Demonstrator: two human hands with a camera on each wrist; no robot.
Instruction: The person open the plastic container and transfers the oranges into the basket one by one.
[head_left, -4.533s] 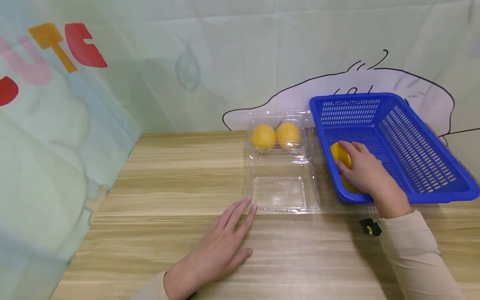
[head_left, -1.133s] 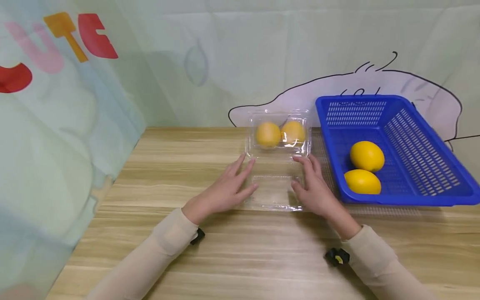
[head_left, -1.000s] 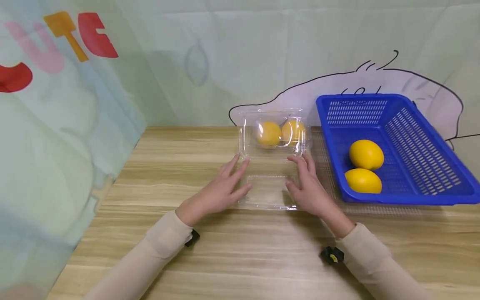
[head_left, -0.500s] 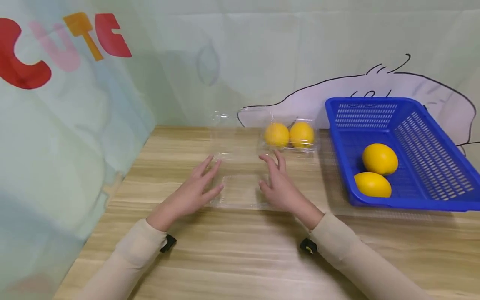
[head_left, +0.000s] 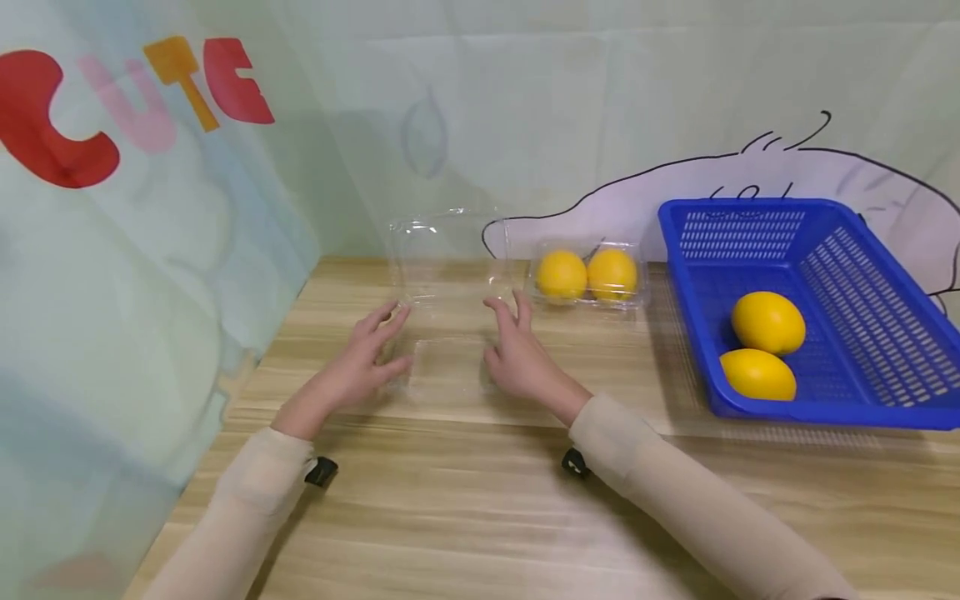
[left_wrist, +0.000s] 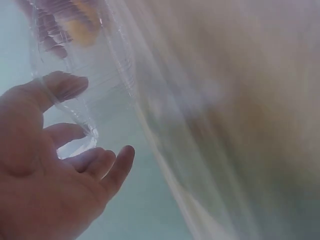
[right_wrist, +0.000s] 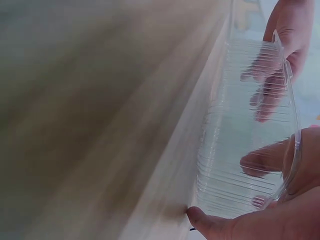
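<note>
Two hands (head_left: 351, 367) (head_left: 519, 354) hold a ribbed container (right_wrist: 244, 127); clear, rectangular plastic.

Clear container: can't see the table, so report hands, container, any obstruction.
Left hand, right hand at opposite sides of clear container. Lid open, nothing seen inside. No obstruction seen; filled box apart, to its right.

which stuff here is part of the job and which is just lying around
Likely in the job:
left hand
right hand
open box between them
fruit box
basket
yellow fruits in it

Seemingly just around:
table
backdrop
wrist cameras
</note>
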